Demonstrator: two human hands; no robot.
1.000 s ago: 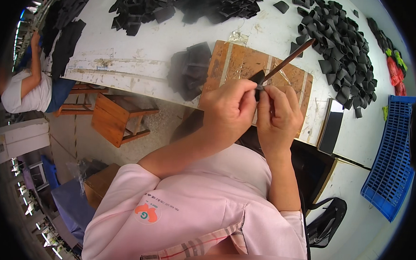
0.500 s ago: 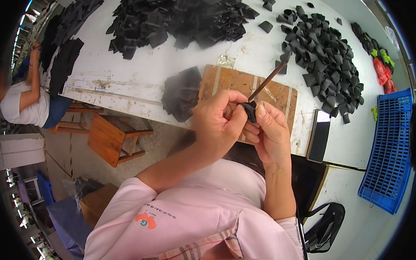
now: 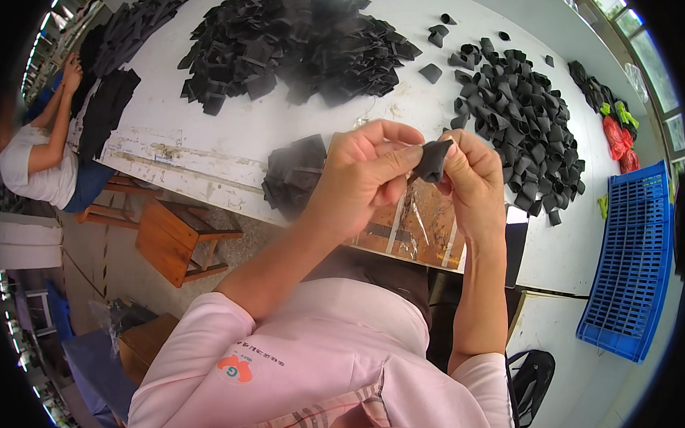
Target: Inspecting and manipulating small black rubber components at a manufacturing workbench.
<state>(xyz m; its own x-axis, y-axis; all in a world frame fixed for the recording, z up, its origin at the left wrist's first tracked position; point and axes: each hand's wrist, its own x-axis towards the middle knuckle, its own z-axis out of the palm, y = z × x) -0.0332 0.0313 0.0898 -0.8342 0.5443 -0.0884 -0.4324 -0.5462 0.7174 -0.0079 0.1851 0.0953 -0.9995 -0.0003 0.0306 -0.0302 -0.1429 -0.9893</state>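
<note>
My left hand (image 3: pixel 363 177) and my right hand (image 3: pixel 472 181) are raised together above the near edge of a white table (image 3: pixel 285 129). Both pinch one small folded black piece (image 3: pixel 433 160) between thumbs and fingertips. Under them lies a brown wooden board (image 3: pixel 425 232) with strips of clear tape. A small stack of black pieces (image 3: pixel 295 174) sits just left of my left hand.
A big heap of flat black pieces (image 3: pixel 296 42) lies at the far middle, a heap of folded ones (image 3: pixel 523 118) at the right. A blue plastic crate (image 3: pixel 631 262) stands far right. A wooden stool (image 3: pixel 175 242) is below left, and another person (image 3: pixel 43 154) sits at the far left.
My hands have risen closer to the camera with the black piece. The thin brown stick seen near my right hand before is no longer visible.
</note>
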